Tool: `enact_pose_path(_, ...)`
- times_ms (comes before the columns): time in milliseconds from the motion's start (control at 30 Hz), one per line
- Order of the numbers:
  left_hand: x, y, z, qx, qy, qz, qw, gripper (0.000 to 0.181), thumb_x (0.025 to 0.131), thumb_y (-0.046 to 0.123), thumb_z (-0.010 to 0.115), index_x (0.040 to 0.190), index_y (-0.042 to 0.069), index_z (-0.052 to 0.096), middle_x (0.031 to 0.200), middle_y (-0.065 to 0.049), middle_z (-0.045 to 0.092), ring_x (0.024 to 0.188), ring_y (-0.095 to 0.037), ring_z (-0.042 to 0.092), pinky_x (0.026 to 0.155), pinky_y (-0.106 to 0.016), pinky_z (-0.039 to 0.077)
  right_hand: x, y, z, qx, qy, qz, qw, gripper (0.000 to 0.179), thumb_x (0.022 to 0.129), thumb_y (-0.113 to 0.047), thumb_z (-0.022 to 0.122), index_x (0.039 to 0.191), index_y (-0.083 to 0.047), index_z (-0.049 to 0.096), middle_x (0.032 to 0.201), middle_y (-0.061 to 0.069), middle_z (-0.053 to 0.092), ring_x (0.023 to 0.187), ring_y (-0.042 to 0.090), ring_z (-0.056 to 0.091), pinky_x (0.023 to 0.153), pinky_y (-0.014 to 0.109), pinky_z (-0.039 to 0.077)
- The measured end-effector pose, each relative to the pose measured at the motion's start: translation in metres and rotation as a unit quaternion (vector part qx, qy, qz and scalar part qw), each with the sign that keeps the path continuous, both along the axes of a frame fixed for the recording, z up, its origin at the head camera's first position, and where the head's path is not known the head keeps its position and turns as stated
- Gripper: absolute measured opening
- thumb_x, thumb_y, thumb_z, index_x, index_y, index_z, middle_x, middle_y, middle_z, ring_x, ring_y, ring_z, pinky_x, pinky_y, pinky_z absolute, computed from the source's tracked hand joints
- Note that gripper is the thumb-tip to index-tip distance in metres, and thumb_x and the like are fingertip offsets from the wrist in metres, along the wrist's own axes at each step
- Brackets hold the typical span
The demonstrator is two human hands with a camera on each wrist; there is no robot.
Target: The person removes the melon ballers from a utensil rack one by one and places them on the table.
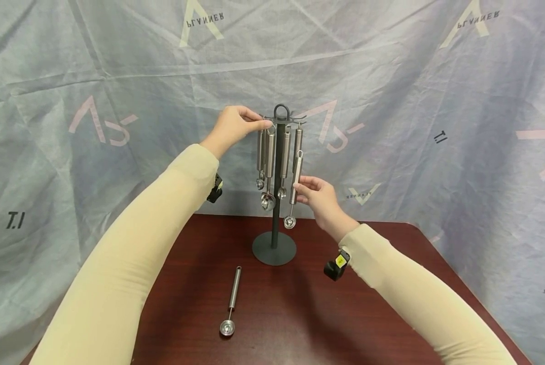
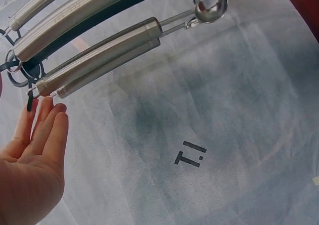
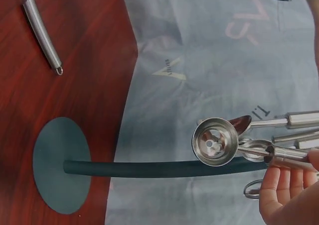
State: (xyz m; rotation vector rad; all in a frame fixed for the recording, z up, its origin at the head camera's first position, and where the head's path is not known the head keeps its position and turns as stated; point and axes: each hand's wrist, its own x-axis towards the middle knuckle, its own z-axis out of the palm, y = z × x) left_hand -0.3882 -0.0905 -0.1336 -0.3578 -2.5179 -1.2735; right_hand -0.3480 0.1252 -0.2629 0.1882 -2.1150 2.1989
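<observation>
As we look ahead, a blue-grey cloth (image 1: 162,76) with printed letters hangs behind a dark red table (image 1: 354,314), which spreads out at six o'clock. Two cream sleeves (image 1: 167,187) reach in, one from about seven o'clock, the other from about four. Between them a dark stand (image 1: 276,228) rises upright on its round base (image 1: 274,257).

At eleven o'clock from the middle of our head view, the left hand (image 1: 237,124) is at the top of the stand. We see its fingers nearly straight in the left wrist view, the tips at a hook (image 2: 30,104) and the handle ends there, while the head view shows the thumb in front; we cannot tell whether they pinch anything.

At three o'clock, the right hand (image 1: 319,196) grips a metal scoop (image 1: 297,170), thumb and fingers closed on the lower handle. We see this scoop beside the post, round cup (image 3: 219,154) down and top ring (image 1: 300,151) below the stand's hooks.

Several hanging tools (image 1: 285,154) surround the post, handles up. We find a loose scoop (image 1: 233,296) on the table at seven o'clock from the base, its cup toward us.
</observation>
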Motion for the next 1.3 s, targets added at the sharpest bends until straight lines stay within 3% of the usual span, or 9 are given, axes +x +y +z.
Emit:
enact_pose_path(300, 0.0, 0.01, 0.0, -0.021, 0.003, 0.01, 0.9997, 0.051, 0.08, 0.051, 0.075, 0.113, 0.012, 0.066, 0.119, -0.003, 0.063, 0.109, -0.018, 0.058, 0.095, -0.034, 0.049, 0.004, 0.006, -0.016, 0.042, -0.027, 0.01, 0.9987, 0.034, 0.096, -0.013, 0.061, 0.128, 0.001, 0.056, 0.105, 0.0, 0.057, 0.091, 0.007, 0.059, 0.093, 0.033, 0.053)
enact_pose_path(433, 0.0, 0.01, 0.002, -0.016, -0.008, 0.003, 0.9998, 0.058, 0.081, 0.05, 0.075, 0.123, 0.012, 0.061, 0.125, -0.004, 0.061, 0.114, -0.018, 0.057, 0.098, -0.034, 0.048, 0.005, 0.007, -0.024, 0.046, -0.036, 0.014, 0.9982, 0.035, 0.096, -0.013, 0.061, 0.128, 0.001, 0.056, 0.104, 0.0, 0.057, 0.092, 0.009, 0.059, 0.098, 0.039, 0.051)
enact_pose_path(633, -0.002, 0.007, 0.006, -0.038, -0.031, -0.038, 0.9981, 0.073, 0.086, 0.048, 0.07, 0.146, 0.015, 0.044, 0.143, -0.006, 0.053, 0.132, -0.02, 0.048, 0.11, -0.036, 0.041, 0.007, 0.006, -0.037, 0.046, -0.043, 0.023, 0.9977, 0.032, 0.096, -0.011, 0.061, 0.125, 0.002, 0.056, 0.1, 0.001, 0.058, 0.087, 0.01, 0.059, 0.093, 0.037, 0.054)
enact_pose_path(900, -0.004, 0.002, 0.008, -0.037, -0.079, -0.074, 0.9934, 0.077, 0.088, 0.048, 0.067, 0.151, 0.017, 0.035, 0.152, -0.003, 0.042, 0.141, -0.018, 0.037, 0.116, -0.037, 0.032, 0.013, -0.001, -0.052, 0.041, -0.046, 0.042, 0.9972, 0.029, 0.095, -0.008, 0.061, 0.121, 0.005, 0.057, 0.093, 0.0, 0.061, 0.079, 0.009, 0.061, 0.08, 0.028, 0.057)
enact_pose_path(1300, -0.008, -0.01, 0.008, -0.07, -0.045, -0.079, 0.9934, 0.068, 0.09, 0.044, 0.066, 0.147, 0.015, 0.044, 0.149, -0.004, 0.046, 0.137, -0.019, 0.043, 0.113, -0.038, 0.037, 0.018, -0.004, -0.066, 0.044, -0.069, 0.049, 0.9954, 0.031, 0.095, -0.007, 0.061, 0.123, 0.004, 0.058, 0.098, 0.003, 0.062, 0.083, 0.01, 0.061, 0.079, 0.026, 0.057)
